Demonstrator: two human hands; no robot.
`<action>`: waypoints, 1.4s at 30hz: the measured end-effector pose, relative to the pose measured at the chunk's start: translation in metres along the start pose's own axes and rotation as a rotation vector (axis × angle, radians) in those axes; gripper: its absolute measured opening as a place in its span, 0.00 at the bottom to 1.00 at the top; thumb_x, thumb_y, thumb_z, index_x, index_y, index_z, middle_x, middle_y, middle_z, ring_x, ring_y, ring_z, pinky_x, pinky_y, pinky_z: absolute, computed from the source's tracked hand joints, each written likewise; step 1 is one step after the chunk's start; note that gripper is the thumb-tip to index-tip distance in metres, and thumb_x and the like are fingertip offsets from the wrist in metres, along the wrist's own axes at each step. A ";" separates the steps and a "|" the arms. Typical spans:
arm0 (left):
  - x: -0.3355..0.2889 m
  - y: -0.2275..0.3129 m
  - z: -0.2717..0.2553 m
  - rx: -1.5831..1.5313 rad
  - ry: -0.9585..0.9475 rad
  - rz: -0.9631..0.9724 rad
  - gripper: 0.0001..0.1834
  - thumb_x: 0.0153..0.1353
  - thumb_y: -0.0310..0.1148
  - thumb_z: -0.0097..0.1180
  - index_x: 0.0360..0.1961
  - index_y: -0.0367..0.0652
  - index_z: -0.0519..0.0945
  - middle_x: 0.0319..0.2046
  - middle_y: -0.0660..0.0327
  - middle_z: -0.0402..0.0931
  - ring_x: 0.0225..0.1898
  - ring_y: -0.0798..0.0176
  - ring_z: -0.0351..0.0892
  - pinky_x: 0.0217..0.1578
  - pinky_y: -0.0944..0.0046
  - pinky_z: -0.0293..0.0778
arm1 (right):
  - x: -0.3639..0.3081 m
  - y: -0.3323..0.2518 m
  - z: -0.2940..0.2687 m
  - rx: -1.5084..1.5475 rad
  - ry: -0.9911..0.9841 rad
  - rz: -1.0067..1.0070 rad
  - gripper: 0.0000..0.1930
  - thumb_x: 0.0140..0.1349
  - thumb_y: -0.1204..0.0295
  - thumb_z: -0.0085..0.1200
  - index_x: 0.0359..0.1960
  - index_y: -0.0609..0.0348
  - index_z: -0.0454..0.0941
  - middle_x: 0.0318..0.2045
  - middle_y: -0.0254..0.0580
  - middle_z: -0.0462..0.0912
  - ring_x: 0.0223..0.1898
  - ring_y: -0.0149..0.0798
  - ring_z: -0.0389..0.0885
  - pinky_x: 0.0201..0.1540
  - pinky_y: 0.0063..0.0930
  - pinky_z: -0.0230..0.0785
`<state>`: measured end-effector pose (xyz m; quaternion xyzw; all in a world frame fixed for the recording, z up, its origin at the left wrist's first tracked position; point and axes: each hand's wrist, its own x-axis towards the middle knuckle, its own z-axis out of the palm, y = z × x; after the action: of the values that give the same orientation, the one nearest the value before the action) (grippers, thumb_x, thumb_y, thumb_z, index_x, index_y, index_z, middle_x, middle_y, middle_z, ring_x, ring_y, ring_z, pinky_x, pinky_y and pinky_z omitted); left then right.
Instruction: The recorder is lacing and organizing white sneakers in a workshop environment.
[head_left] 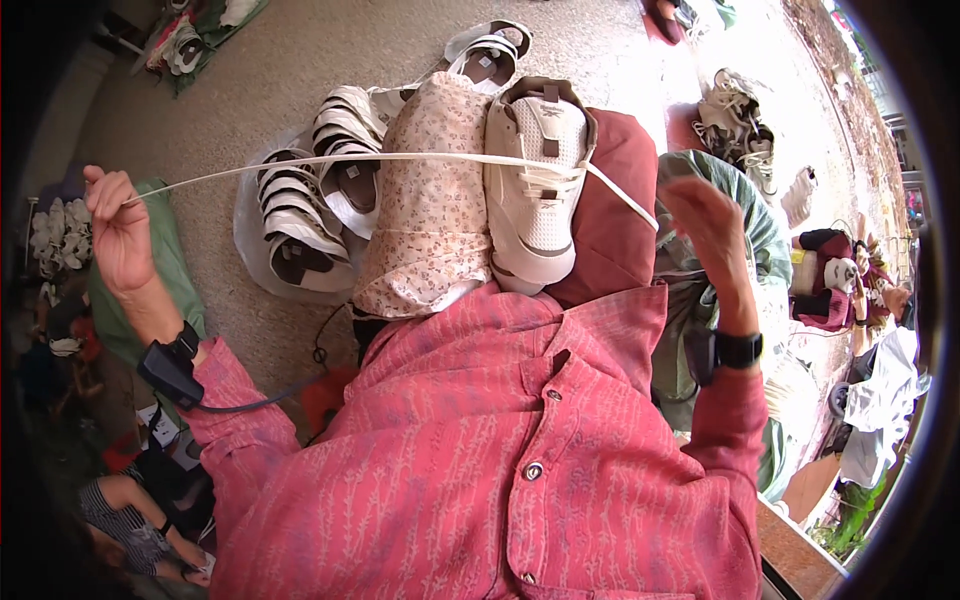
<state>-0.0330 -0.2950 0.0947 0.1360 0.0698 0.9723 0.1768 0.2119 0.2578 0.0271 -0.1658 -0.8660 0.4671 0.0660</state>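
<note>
A cream sneaker (537, 225) rests on my lap, its toe toward me and its opening away. A long white shoelace (330, 158) crosses the shoe near its lowest eyelets. Out at the left, my left hand (122, 225) pinches one end and stretches the lace taut. The lace's shorter end hangs over the right side of the shoe, onto the dark red cloth (615, 190). My right hand (708, 225) is raised just right of that end, apart from the lace, fingers loosely bent and somewhat blurred, with nothing visible in them.
Several unlaced cream shoe uppers (300, 215) lie on plastic on the floor, left of the flower-patterned cloth (430, 190) on my leg. A green sack (760, 215) stands at the right. More shoes (740, 130) lie beyond it. Another person's arm (150, 510) shows at the lower left.
</note>
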 end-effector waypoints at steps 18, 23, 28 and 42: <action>0.025 -0.174 -0.046 1.840 -0.276 0.025 0.11 0.67 0.33 0.48 0.38 0.41 0.81 0.30 0.67 0.74 0.32 0.72 0.69 0.37 0.70 0.66 | 0.072 -0.057 0.089 -0.370 -0.416 -0.390 0.07 0.53 0.70 0.60 0.31 0.57 0.77 0.31 0.40 0.79 0.34 0.45 0.80 0.36 0.35 0.71; 0.029 -0.267 -0.056 2.093 -0.803 -0.011 0.11 0.66 0.37 0.49 0.31 0.45 0.81 0.29 0.64 0.72 0.38 0.61 0.71 0.47 0.59 0.63 | 0.056 -0.067 0.079 -0.292 -0.324 -0.350 0.13 0.52 0.67 0.63 0.36 0.61 0.78 0.31 0.41 0.81 0.30 0.32 0.77 0.32 0.29 0.67; 0.023 -0.286 -0.071 2.107 -0.940 -0.187 0.13 0.64 0.39 0.49 0.29 0.46 0.82 0.32 0.62 0.76 0.43 0.59 0.73 0.53 0.51 0.57 | 0.056 -0.057 0.079 -0.267 -0.362 -0.150 0.11 0.56 0.68 0.60 0.36 0.63 0.78 0.23 0.40 0.80 0.24 0.30 0.76 0.27 0.28 0.65; 0.038 -0.318 -0.083 2.318 -1.120 0.115 0.10 0.52 0.34 0.51 0.24 0.39 0.81 0.27 0.53 0.78 0.35 0.49 0.78 0.37 0.48 0.72 | 0.071 -0.053 0.095 -0.034 -0.517 0.029 0.13 0.63 0.70 0.56 0.46 0.64 0.75 0.28 0.39 0.84 0.29 0.28 0.82 0.30 0.23 0.74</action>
<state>0.0117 0.0069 -0.0339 0.5995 0.7797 0.1615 -0.0808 0.1084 0.1809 0.0153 -0.0545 -0.8593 0.4803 -0.1672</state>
